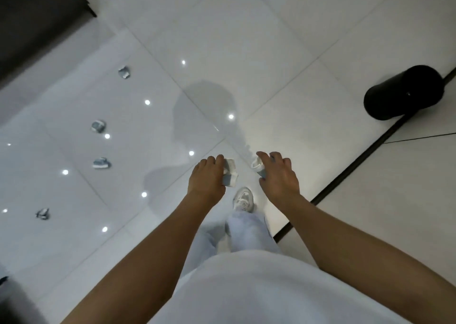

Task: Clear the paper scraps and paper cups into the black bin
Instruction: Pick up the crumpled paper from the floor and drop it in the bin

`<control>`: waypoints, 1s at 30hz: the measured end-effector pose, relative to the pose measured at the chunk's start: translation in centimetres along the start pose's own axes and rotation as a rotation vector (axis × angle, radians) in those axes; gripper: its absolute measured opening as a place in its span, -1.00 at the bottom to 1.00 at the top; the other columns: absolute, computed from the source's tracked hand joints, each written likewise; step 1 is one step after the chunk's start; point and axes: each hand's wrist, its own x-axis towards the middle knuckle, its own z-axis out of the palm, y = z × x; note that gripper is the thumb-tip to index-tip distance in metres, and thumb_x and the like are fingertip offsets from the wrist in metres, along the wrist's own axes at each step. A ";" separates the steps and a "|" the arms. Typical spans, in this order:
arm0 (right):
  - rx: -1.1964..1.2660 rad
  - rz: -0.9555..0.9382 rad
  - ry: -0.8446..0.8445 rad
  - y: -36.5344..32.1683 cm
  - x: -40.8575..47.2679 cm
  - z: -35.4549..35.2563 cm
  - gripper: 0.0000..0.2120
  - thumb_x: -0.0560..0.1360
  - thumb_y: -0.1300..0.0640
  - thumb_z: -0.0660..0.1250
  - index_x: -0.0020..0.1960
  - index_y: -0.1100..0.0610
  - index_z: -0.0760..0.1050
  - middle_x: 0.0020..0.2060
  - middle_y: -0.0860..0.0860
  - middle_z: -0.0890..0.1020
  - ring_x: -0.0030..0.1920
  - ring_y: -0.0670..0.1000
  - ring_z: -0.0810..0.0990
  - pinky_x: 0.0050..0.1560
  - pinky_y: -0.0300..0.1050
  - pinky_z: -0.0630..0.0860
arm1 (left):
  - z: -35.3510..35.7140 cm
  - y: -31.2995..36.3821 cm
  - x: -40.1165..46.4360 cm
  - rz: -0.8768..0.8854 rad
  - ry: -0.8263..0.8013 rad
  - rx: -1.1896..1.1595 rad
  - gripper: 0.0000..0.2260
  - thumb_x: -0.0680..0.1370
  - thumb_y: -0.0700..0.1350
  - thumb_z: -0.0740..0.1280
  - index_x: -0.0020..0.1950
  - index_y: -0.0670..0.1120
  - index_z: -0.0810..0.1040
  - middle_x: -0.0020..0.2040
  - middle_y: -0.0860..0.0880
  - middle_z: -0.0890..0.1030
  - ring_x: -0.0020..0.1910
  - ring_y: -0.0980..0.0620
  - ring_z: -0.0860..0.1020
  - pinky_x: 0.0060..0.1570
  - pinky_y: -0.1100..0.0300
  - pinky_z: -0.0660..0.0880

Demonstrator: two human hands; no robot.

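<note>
My left hand grips a crushed white-and-blue paper cup, held out in front of me above the floor. My right hand grips a second crumpled paper cup. The black bin stands at the far right against a dark floor strip, well away from both hands. Several crumpled paper scraps lie on the white tiles to the left: one at the back, one in the middle, one below it and one near the left front.
Glossy white floor tiles reflect ceiling lights. A dark piece of furniture fills the top left corner. A dark floor strip runs diagonally on the right. My white shoe and pale trousers show below my hands.
</note>
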 end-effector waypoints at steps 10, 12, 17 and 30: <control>0.211 0.233 0.076 10.0 6.6 -6.2 -0.39 0.50 0.23 0.31 0.47 -0.06 0.21 0.32 0.05 0.34 0.21 0.13 0.35 0.01 -0.02 0.50 | -4.9 11.7 13.7 0.253 -0.056 0.123 -0.56 0.47 -0.17 0.32 0.32 -0.12 0.33 0.16 -0.10 0.50 0.08 -0.08 0.47 -0.03 0.18 0.38; 0.244 0.286 0.094 11.9 8.5 -7.6 -0.39 0.50 0.22 0.32 0.48 -0.06 0.20 0.32 0.04 0.34 0.22 0.13 0.36 0.02 -0.03 0.51 | -5.9 13.8 17.2 0.292 -0.076 0.157 -0.56 0.47 -0.18 0.31 0.33 -0.11 0.32 0.16 -0.09 0.49 0.08 -0.07 0.46 0.00 0.18 0.39; 0.337 0.425 0.111 16.4 14.0 -11.7 -0.40 0.50 0.23 0.29 0.47 -0.07 0.21 0.32 0.03 0.33 0.22 0.13 0.36 0.03 0.00 0.51 | -9.0 19.3 26.2 0.400 -0.125 0.214 -0.55 0.47 -0.14 0.35 0.32 -0.11 0.32 0.16 -0.08 0.49 0.10 -0.07 0.46 0.06 0.17 0.43; 0.535 0.609 0.196 30.0 24.6 -21.0 -0.41 0.51 0.18 0.32 0.47 -0.06 0.21 0.35 0.04 0.34 0.27 0.14 0.36 0.15 0.07 0.51 | -13.2 36.2 43.4 0.579 -0.224 0.412 -0.44 0.45 -0.13 0.36 0.40 -0.10 0.24 0.23 -0.09 0.46 0.18 -0.09 0.43 0.13 0.14 0.37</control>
